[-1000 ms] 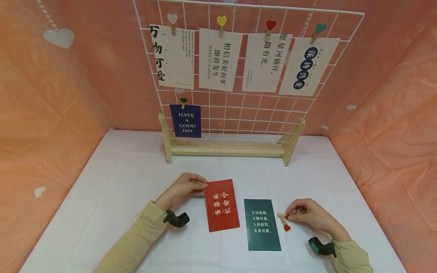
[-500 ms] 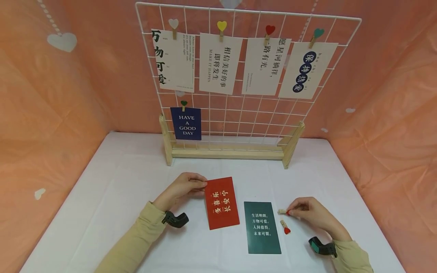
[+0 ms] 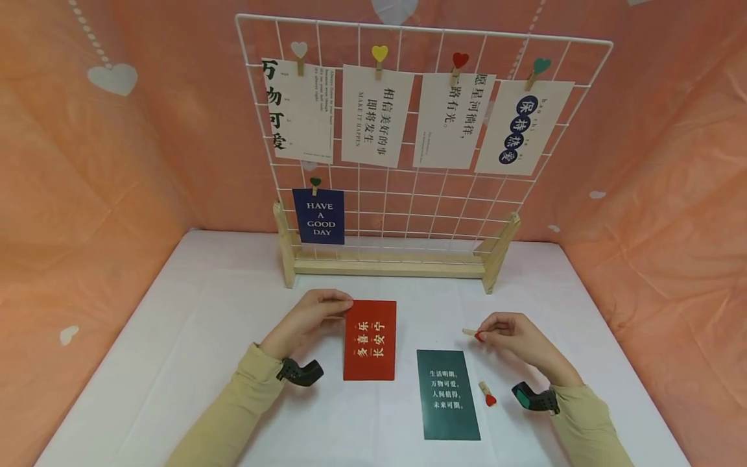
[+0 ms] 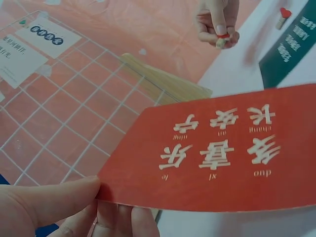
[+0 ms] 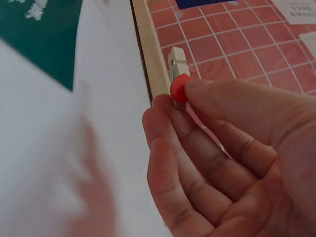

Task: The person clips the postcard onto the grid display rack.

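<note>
My left hand (image 3: 315,313) pinches a red card (image 3: 370,340) at its upper left corner, thumb on the printed face; in the left wrist view the card (image 4: 212,153) is held tilted above the table. Between thumb and fingers my right hand (image 3: 516,337) holds a small wooden clothespin (image 3: 470,332) with a red heart, seen close in the right wrist view, where the clothespin (image 5: 178,66) points upward. A dark green card (image 3: 448,395) lies flat on the table between the hands. Beside its right edge lies a second red-heart clothespin (image 3: 487,394).
Behind the hands stands a white wire grid (image 3: 408,214) on a wooden base (image 3: 390,267). Several white cards hang along its top row by heart clothespins. Lower left hangs a blue card (image 3: 319,217). Orange cloth (image 3: 87,194) encloses the white table.
My right hand has lifted one red-heart clothespin off the table and moved it left and toward the grid. The red card has shifted slightly left and straightened. The head view has tilted up.
</note>
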Tool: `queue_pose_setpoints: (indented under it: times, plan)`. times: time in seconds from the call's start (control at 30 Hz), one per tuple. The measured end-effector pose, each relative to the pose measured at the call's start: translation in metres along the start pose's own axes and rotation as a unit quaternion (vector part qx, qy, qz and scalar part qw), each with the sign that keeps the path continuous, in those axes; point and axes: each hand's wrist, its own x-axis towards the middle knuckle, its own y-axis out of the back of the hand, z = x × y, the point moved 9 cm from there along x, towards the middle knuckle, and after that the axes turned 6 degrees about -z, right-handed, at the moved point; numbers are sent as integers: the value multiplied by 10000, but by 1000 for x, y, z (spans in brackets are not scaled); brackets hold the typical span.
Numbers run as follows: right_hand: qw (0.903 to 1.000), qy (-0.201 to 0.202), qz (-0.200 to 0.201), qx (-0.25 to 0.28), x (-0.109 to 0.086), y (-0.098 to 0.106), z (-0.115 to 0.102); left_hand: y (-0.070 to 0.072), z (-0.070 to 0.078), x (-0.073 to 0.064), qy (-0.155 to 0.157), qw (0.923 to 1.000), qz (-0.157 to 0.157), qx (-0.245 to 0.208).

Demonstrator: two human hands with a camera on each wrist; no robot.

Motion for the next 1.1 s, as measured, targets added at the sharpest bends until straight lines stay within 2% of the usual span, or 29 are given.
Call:
queue_pose_setpoints:
  times: [0.13, 0.43, 0.63, 0.77, 1.1]
  plan:
    - [10000, 40, 12, 76, 12, 2, -9, 5, 2, 1, -10, 9998, 144, -112]
    - [9998, 2, -65, 204, 38, 7, -23, 10, 11, 3, -107, 9993, 203, -309]
    - [9996, 34, -95, 264, 52, 9, -32, 13, 21, 7, -378, 9982, 281, -371]
    - [9991, 95, -100, 398, 61, 10, -39, 14, 29, 11, -560, 9969, 313, -457]
    - [9978, 414, 11, 517, 81, 12, -61, 15, 46, 14, -655, 9943, 496, -686]
